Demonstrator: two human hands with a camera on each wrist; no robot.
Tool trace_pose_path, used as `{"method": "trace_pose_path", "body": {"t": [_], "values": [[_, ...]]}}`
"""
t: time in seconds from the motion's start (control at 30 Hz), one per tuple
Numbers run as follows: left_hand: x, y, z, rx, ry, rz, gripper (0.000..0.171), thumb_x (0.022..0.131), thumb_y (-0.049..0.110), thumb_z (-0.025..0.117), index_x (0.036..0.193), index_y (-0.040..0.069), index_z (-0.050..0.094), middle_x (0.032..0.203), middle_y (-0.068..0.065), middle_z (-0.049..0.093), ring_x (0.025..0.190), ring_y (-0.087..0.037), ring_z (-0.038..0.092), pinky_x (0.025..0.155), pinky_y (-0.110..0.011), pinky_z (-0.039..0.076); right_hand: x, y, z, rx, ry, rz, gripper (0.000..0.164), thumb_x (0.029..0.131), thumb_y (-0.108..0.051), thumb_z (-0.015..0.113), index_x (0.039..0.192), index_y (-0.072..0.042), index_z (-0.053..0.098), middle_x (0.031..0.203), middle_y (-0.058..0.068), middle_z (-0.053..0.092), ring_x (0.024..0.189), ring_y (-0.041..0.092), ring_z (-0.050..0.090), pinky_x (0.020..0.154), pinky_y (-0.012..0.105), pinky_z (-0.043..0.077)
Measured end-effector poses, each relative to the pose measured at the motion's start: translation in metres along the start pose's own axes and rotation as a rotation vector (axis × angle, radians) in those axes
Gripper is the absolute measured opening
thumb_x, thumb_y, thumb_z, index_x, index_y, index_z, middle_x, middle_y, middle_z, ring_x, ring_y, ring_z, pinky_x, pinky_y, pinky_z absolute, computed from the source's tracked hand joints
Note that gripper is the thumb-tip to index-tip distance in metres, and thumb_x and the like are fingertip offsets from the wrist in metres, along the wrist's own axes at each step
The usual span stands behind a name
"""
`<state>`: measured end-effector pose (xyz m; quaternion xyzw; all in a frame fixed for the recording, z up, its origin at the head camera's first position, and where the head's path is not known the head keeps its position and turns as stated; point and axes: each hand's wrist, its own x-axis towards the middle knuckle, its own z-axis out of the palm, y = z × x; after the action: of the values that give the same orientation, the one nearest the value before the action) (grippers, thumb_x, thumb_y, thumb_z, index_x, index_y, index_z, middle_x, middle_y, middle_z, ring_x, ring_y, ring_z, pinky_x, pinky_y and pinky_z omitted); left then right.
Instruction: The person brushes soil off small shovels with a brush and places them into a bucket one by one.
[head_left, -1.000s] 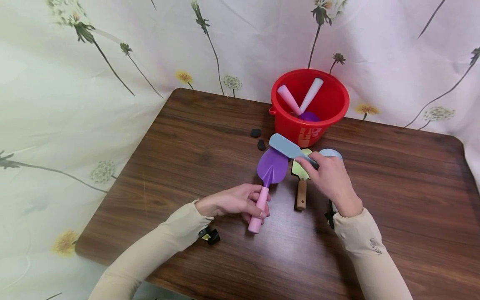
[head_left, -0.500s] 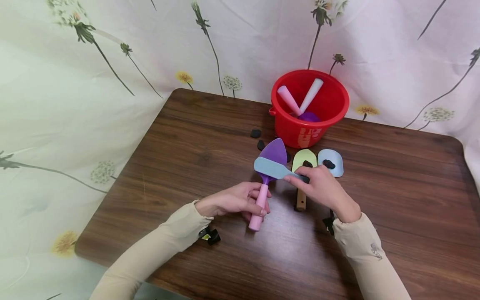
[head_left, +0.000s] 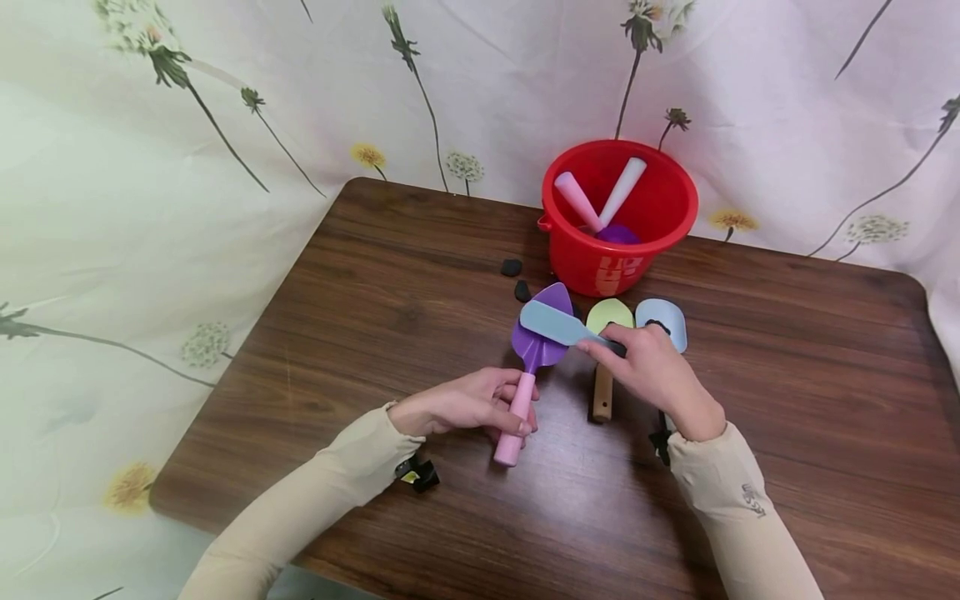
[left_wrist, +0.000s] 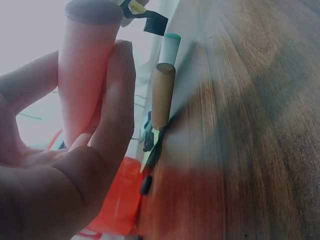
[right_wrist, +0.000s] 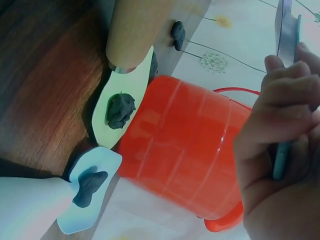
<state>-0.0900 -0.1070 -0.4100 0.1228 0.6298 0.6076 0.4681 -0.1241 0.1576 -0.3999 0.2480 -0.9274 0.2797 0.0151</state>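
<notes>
The trowel (head_left: 540,353), purple of blade and pink of handle, is held above the near middle of the table (head_left: 337,333), its tip pointing toward the bucket (head_left: 576,265). My left hand (head_left: 472,404) is clamped on the pink handle, thumb on one side and fingers curled round the other; the left wrist view shows the handle's butt end clear of the grip. My right hand (head_left: 660,367) is apart from the left and clamped on the dark handle of the spatula (head_left: 547,323). The spatula's light-blue blade lies across the trowel's blade in the head view; whether the two touch, I cannot tell. Beneath and just beside my right hand is the green trowel (head_left: 606,312), its wooden handle (head_left: 602,396) toward me. Beside it lies the blue scoop (head_left: 672,312). In the right wrist view I find one dark lump (right_wrist: 120,111) on the green trowel and another lump (right_wrist: 90,189) on the blue scoop. The red bucket stands upright beyond them; a pink handle (head_left: 577,200) and a white handle (head_left: 624,190) lean inside, with a purple piece (head_left: 618,234) below. Left of the bucket I note two dark stones (head_left: 512,267), near each other but apart. Behind the table hangs a dandelion-printed cloth (head_left: 510,83).
</notes>
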Motion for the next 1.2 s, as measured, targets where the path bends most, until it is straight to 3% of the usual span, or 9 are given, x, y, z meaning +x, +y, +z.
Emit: {"method": "trace_pose_path", "body": {"t": [0.2,0.37,0.57,0.73,0.87,1.0,1.2], "values": [[-0.001,-0.003,0.000,0.001,-0.010,0.018,0.047,0.084,-0.002,0.064,0.123,-0.013,0.039,0.094,-0.006,0.066,0.082,-0.015,0.066,0.074,-0.029,0.057,0.001,0.005,0.000,-0.050,0.108,0.010,0.024,0.086,-0.031,0.073,0.072,-0.013,0.063,0.050,-0.004,0.043,0.050,0.011,0.039,0.049,0.024,0.033],[-0.003,-0.004,0.000,-0.020,-0.015,0.005,0.048,0.084,-0.002,0.064,0.124,-0.012,0.038,0.094,-0.006,0.066,0.084,-0.017,0.067,0.072,-0.030,0.058,0.001,0.008,-0.001,-0.054,0.190,-0.007,0.021,0.085,-0.027,0.074,0.075,-0.011,0.066,0.050,-0.003,0.042,0.051,0.011,0.039,0.050,0.024,0.034],[-0.004,-0.006,0.000,-0.044,0.007,-0.046,0.056,0.084,0.000,0.065,0.131,-0.010,0.036,0.096,-0.007,0.066,0.081,-0.018,0.067,0.065,-0.033,0.059,0.000,0.011,-0.001,-0.092,0.274,0.004,0.018,0.083,-0.022,0.076,0.078,-0.006,0.069,0.054,0.003,0.049,0.054,0.017,0.044,0.054,0.030,0.038],[-0.002,-0.006,-0.001,-0.032,0.042,-0.040,0.055,0.084,0.002,0.066,0.131,-0.008,0.040,0.094,-0.007,0.067,0.080,-0.019,0.066,0.062,-0.033,0.058,0.000,0.014,-0.002,-0.100,0.311,0.044,0.022,0.083,-0.022,0.075,0.078,-0.003,0.067,0.053,0.004,0.049,0.050,0.018,0.043,0.051,0.030,0.037],[0.000,-0.006,-0.002,0.008,0.097,-0.030,0.055,0.083,0.005,0.069,0.130,-0.006,0.044,0.097,-0.011,0.067,0.081,-0.020,0.067,0.061,-0.032,0.057,-0.001,0.014,-0.004,-0.103,0.323,0.074,0.024,0.086,-0.023,0.073,0.077,-0.002,0.064,0.050,0.004,0.045,0.047,0.017,0.039,0.048,0.028,0.032],[0.001,-0.005,-0.003,0.093,0.205,-0.008,0.054,0.081,0.007,0.072,0.127,-0.006,0.047,0.101,-0.016,0.068,0.075,-0.016,0.066,0.061,-0.030,0.057,-0.002,0.016,-0.005,-0.111,0.331,0.094,0.025,0.087,-0.024,0.071,0.077,-0.001,0.064,0.049,0.004,0.043,0.046,0.017,0.038,0.047,0.027,0.030],[0.002,-0.003,-0.005,0.140,0.332,0.002,0.041,0.084,0.003,0.067,0.115,-0.008,0.044,0.077,-0.012,0.062,0.054,-0.014,0.060,0.051,-0.032,0.055,-0.001,0.014,-0.007,-0.053,0.328,0.081,0.025,0.086,-0.023,0.073,0.074,-0.004,0.063,0.051,0.004,0.045,0.048,0.015,0.038,0.047,0.026,0.031]]}}
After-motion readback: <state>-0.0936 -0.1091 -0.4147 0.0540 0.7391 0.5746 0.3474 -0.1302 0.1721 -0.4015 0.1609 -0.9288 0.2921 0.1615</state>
